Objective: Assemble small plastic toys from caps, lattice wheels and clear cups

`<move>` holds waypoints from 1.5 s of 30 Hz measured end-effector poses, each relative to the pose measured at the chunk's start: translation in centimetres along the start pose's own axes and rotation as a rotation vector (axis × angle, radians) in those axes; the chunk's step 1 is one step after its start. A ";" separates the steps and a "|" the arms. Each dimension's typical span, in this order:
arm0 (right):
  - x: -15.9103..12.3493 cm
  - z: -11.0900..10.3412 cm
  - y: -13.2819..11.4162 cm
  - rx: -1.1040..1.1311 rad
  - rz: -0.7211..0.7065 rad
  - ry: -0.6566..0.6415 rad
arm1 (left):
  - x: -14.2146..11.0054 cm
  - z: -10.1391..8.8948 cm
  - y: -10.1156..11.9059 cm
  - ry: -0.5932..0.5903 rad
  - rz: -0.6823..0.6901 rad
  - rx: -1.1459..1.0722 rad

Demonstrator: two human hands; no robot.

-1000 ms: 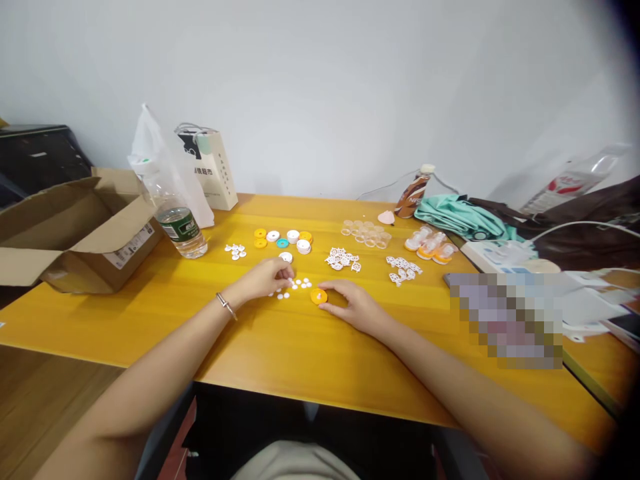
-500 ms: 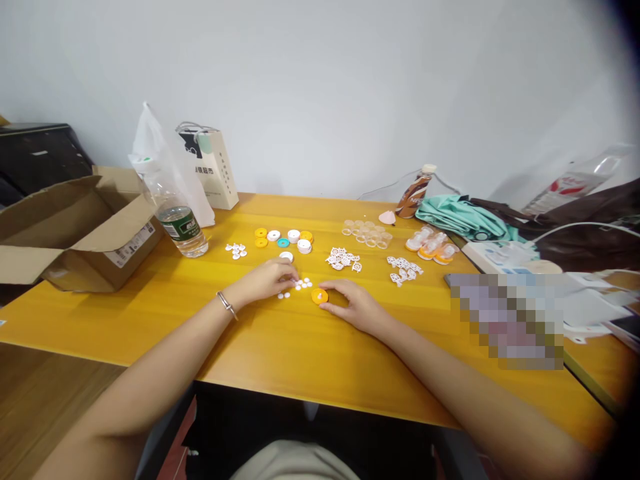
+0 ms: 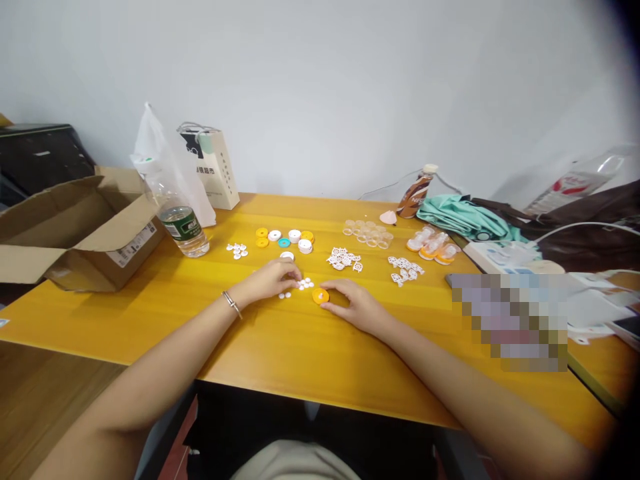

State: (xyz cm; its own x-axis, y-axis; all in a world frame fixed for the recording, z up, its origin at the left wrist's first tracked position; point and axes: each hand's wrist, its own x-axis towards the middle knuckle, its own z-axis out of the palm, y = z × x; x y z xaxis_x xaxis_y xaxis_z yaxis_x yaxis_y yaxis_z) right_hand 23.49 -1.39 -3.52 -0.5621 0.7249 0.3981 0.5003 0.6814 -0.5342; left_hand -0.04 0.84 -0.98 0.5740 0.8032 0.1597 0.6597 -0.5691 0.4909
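Observation:
My right hand grips the edge of a round orange disc-shaped part between thumb and fingers; a small pale piece shows at its middle. My left hand is closed, fingertips pressed together at a group of small white round pieces; whether a piece is pinched there I cannot make out. Two more small white pieces lie just below those fingers. Behind the left hand sits a white ring-shaped cap. Further back are white round caps, orange caps and a teal disc.
White openwork pieces and clear cylinders lie right of centre, near orange-based assembled parts. At left stand a water bottle and an open cardboard box. A brown drink bottle and teal cloth are at right.
The view has shifted very slightly. My left fingertips remain over the white pieces, and my right hand still holds the orange disc in the same place.

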 end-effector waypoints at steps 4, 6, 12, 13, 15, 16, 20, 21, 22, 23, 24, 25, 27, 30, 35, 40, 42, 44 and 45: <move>0.0 0.0 -0.1 0.005 0.001 -0.002 | 0.1 0.1 0.1 0.020 0.068 0.089; 0.0 0.0 0.0 0.010 0.000 -0.004 | 0.0 0.0 0.2 0.022 0.103 0.138; 0.0 0.1 0.2 0.017 -0.004 -0.006 | -0.1 -0.2 0.1 0.008 0.168 0.136; 0.0 0.1 0.2 0.018 -0.003 -0.007 | -0.1 -0.2 0.1 0.006 0.174 0.130; 0.1 0.1 0.2 0.017 0.000 -0.012 | 0.0 -0.3 0.1 0.005 0.184 0.127; 0.1 0.0 0.1 0.017 0.002 -0.013 | 0.0 -0.3 0.1 0.005 0.188 0.131; 0.0 0.0 0.1 0.016 0.007 -0.015 | 0.0 -0.2 0.0 0.014 0.202 0.155; 0.0 0.0 0.1 0.017 0.008 -0.018 | 0.1 -0.1 -0.1 0.015 0.205 0.158; 0.0 0.0 0.1 0.018 0.008 -0.020 | 0.1 0.0 -0.1 0.018 0.208 0.161; 0.0 0.0 0.1 0.018 0.008 -0.022 | 0.1 0.1 -0.2 0.022 0.211 0.168; 0.0 0.0 0.1 0.019 0.007 -0.023 | 0.1 0.2 -0.2 0.026 0.215 0.182; 0.0 0.0 0.1 0.019 0.007 -0.025 | 0.1 0.2 -0.3 0.031 0.224 0.204; 0.0 0.0 0.1 0.020 0.006 -0.025 | 0.2 0.2 -0.3 0.044 0.246 0.276; 0.0 0.0 0.1 0.021 0.002 -0.017 | 0.2 0.1 -0.4 0.064 0.288 0.404; 0.0 0.1 0.3 0.027 -0.013 -0.010 | 0.1 0.3 0.1 0.122 0.407 0.502; 0.1 0.3 0.5 0.034 -0.037 -0.006 | 0.2 1.6 1.5 0.168 0.571 0.597; 0.1 0.3 0.6 0.032 -0.037 0.001 | 0.2 1.9 1.9 0.141 0.604 0.636; 0.1 0.4 0.6 0.029 -0.035 0.008 | 0.2 1.9 2.2 0.118 0.596 0.645; 0.1 0.4 0.6 0.030 -0.036 0.008 | 0.2 1.9 2.3 0.107 0.583 0.635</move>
State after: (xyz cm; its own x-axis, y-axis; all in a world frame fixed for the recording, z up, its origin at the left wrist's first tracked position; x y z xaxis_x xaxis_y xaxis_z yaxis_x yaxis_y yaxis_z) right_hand 23.50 -0.96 -4.07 -0.5745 0.7005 0.4234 0.4597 0.7041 -0.5411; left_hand 2.50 -0.63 -1.40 0.8771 0.3465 0.3325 0.4385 -0.8602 -0.2602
